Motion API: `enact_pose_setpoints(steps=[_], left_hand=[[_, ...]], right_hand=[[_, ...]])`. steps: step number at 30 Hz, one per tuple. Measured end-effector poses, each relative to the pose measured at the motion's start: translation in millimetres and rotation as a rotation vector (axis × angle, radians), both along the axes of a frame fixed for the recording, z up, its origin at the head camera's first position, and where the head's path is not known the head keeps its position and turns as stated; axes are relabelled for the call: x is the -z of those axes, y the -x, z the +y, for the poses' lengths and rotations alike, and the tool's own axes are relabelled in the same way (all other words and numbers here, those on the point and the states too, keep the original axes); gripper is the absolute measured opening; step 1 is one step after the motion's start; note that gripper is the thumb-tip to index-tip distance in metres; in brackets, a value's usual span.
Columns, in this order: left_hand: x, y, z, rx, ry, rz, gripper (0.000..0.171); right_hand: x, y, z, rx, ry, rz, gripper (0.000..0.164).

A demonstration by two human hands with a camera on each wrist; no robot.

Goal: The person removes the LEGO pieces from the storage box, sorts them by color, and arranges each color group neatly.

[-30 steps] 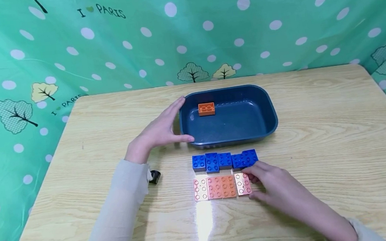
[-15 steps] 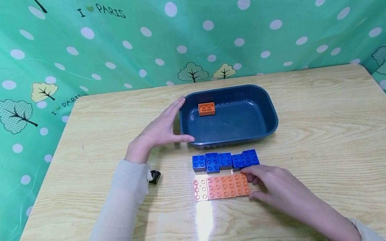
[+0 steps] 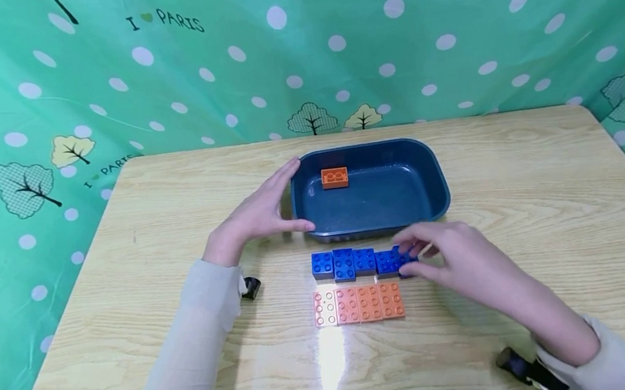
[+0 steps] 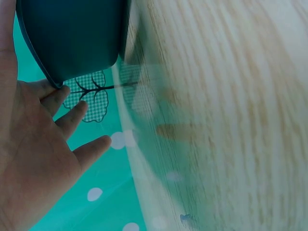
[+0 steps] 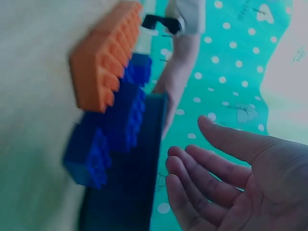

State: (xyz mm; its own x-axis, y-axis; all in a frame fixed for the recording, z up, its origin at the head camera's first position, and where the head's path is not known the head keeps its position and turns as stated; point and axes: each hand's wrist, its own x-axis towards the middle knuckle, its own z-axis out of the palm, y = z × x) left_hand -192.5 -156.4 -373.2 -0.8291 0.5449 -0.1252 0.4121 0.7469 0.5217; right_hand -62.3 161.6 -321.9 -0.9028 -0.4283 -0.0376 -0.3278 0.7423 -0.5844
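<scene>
My left hand (image 3: 256, 211) lies against the left end of a dark blue plastic bin (image 3: 375, 229), fingers and thumb spread along its rim. In the left wrist view its fingertips touch the rim of the bin (image 4: 72, 38). My right hand (image 3: 460, 251) hovers over the right end of a row of blue toy bricks (image 3: 343, 264), partly covering the last one. The right wrist view shows the right hand (image 5: 221, 183) with nothing between its loosely bent fingers, apart from the blue bricks (image 5: 86, 156). Nearer me, several orange toy bricks (image 3: 369, 303) stand side by side in a row.
One orange brick (image 3: 334, 178) lies inside the bin at its left. A small black object (image 3: 250, 288) shows beside the left sleeve, and a black wrist device (image 3: 523, 367) by the right cuff. A green patterned cloth (image 3: 293, 41) hangs behind the wooden table (image 3: 523, 195).
My right hand pushed the rightmost orange brick left against the row, then let go and moved up over the blue bricks. The left hand stayed at the bin.
</scene>
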Motion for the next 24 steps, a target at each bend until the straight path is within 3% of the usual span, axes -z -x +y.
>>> enact_pose_setpoints(steps=[9, 15, 20, 24], left_hand=[[0.7, 0.1, 0, 0.004, -0.011, 0.003, 0.128], [0.2, -0.4, 0, 0.0, -0.004, 0.006, 0.128], [-0.5, -1.3, 1, -0.017, -0.017, -0.003, 0.125], [0.1, -1.0, 1, -0.019, -0.016, -0.005, 0.124]], right_hand=[[-12.0, 52.2, -4, -0.005, 0.235, -0.113, 0.028], [-4.8, 90.6, -18, -0.021, 0.316, -0.146, 0.033], [11.3, 115.5, -30, -0.06, 0.294, -0.15, 0.041], [29.0, 127.4, -37, -0.133, 0.168, -0.147, 0.054]])
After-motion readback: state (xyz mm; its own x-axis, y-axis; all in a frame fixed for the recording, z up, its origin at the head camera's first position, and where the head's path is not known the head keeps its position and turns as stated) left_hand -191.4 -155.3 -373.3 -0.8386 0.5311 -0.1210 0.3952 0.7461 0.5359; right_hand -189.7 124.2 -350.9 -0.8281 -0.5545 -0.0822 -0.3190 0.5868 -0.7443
